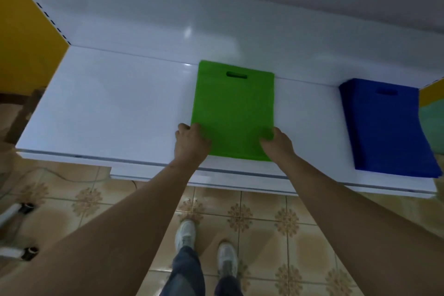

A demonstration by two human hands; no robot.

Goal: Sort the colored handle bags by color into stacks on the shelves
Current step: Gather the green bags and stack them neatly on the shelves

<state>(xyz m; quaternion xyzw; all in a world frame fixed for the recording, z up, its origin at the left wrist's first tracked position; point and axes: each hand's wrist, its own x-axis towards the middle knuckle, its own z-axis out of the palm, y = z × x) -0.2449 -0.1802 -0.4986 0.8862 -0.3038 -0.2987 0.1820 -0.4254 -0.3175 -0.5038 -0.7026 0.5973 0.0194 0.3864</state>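
Note:
A green handle bag (234, 108) lies flat on the white shelf (108, 108), its cut-out handle toward the back wall. My left hand (191, 143) grips the bag's near left corner and my right hand (277, 143) grips its near right corner. A stack of blue handle bags (384, 127) lies on the same shelf to the right, apart from the green bag, its front edge hanging slightly over the shelf's lip.
A yellow side panel (26, 38) bounds the shelf on the left, another yellow panel (431, 94) with something teal below it on the right. Patterned floor tiles (264, 223) and my feet lie below. Metal tube ends (21, 209) show at the far left.

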